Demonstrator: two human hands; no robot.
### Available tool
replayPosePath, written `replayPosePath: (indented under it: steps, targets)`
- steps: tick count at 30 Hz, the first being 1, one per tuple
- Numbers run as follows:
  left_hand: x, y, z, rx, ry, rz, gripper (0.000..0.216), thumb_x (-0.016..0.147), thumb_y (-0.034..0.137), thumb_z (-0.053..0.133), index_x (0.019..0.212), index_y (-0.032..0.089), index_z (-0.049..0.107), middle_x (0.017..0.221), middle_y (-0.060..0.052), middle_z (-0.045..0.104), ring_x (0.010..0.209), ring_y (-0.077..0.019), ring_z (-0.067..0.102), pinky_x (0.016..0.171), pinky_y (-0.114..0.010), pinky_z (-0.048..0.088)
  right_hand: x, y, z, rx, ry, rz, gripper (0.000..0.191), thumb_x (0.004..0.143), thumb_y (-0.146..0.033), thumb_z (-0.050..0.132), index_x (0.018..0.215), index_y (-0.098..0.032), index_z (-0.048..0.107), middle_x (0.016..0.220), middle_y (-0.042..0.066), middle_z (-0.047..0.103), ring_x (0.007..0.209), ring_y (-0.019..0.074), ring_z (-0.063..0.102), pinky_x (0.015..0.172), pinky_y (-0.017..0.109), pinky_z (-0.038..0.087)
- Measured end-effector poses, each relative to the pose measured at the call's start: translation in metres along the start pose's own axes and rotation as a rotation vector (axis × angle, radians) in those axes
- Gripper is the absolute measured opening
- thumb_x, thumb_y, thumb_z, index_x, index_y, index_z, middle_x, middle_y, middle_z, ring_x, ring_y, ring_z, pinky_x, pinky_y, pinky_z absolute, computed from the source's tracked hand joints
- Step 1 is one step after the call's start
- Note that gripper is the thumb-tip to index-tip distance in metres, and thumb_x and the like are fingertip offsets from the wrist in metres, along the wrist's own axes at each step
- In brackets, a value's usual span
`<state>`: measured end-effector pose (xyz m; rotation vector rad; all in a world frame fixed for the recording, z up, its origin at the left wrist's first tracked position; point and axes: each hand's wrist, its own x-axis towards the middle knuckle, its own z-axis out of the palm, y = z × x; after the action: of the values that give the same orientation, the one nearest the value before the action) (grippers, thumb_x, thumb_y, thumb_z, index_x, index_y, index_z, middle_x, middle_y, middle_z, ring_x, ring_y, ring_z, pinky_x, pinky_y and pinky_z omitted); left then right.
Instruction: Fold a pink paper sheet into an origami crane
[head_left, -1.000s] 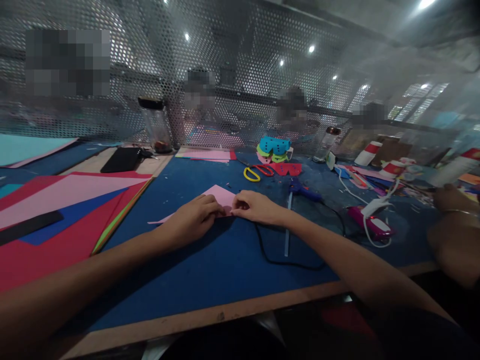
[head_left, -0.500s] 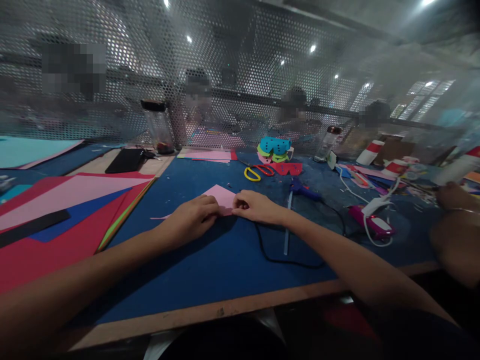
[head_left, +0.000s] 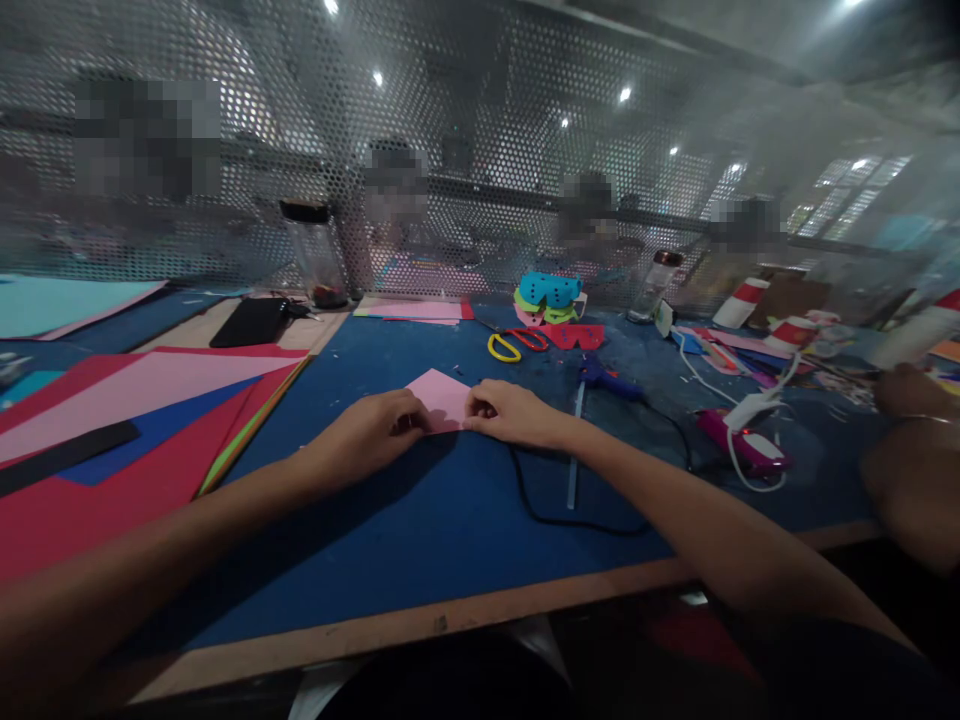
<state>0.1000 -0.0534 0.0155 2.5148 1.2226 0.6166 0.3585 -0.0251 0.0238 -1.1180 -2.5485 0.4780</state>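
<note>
A pink sheet of paper [head_left: 441, 396] lies on the blue table between my hands, one corner pointing away from me and a straight edge facing me. My left hand [head_left: 382, 425] is closed at the paper's left side, thumb and fingers pressed at its near edge. At the right side, my right hand [head_left: 510, 412] pinches the same paper with curled fingers. Beyond my right hand lie scissors with yellow and red handles [head_left: 505, 348]. A blue glue gun [head_left: 609, 380] with a clear stick rests to the right.
Coloured sheets [head_left: 150, 410] are stacked at left, near a black phone [head_left: 250, 322] and a bottle [head_left: 315, 255]. Cut paper masks [head_left: 551, 290] stand at the back. A magenta power strip [head_left: 742, 445] with cables sits at right, near another person's hand [head_left: 911, 392]. Perforated metal screens the far side.
My left hand has shifted slightly left along the paper's near edge, and the thin pink point left of it is now hidden. My right hand stays in place.
</note>
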Motion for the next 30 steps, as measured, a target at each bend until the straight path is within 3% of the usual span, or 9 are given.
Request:
replayPosePath:
  steps: [5, 18, 30]
  targets:
    - [0.001, 0.000, -0.006, -0.038, -0.046, -0.176, 0.028, 0.088, 0.042, 0.059, 0.099, 0.020, 0.073, 0.090, -0.006, 0.076, 0.078, -0.0211, 0.067, 0.069, -0.029, 0.047, 0.000, 0.001, 0.001, -0.009, -0.003, -0.002, 0.012, 0.091, -0.029, 0.068, 0.096, -0.018, 0.069, 0.095, 0.004, 0.065, 0.084, 0.0143, 0.057, 0.074, 0.025, 0.039]
    - [-0.002, 0.007, -0.027, 0.057, -0.104, -0.289, 0.023, 0.081, 0.041, 0.061, 0.086, 0.023, 0.074, 0.085, -0.002, 0.077, 0.078, -0.0222, 0.069, 0.068, -0.027, 0.044, -0.002, -0.003, -0.002, 0.003, -0.011, 0.012, 0.011, 0.091, -0.027, 0.068, 0.094, -0.017, 0.069, 0.095, 0.004, 0.066, 0.085, 0.0145, 0.058, 0.075, 0.025, 0.040]
    - [-0.013, -0.001, -0.038, 0.056, -0.141, -0.336, 0.029, 0.082, 0.047, 0.061, 0.089, 0.023, 0.075, 0.087, -0.003, 0.077, 0.080, -0.0229, 0.069, 0.068, -0.027, 0.043, -0.001, -0.001, -0.002, 0.009, -0.015, 0.003, 0.011, 0.091, -0.027, 0.067, 0.095, -0.017, 0.069, 0.097, 0.005, 0.067, 0.085, 0.0146, 0.059, 0.076, 0.025, 0.042]
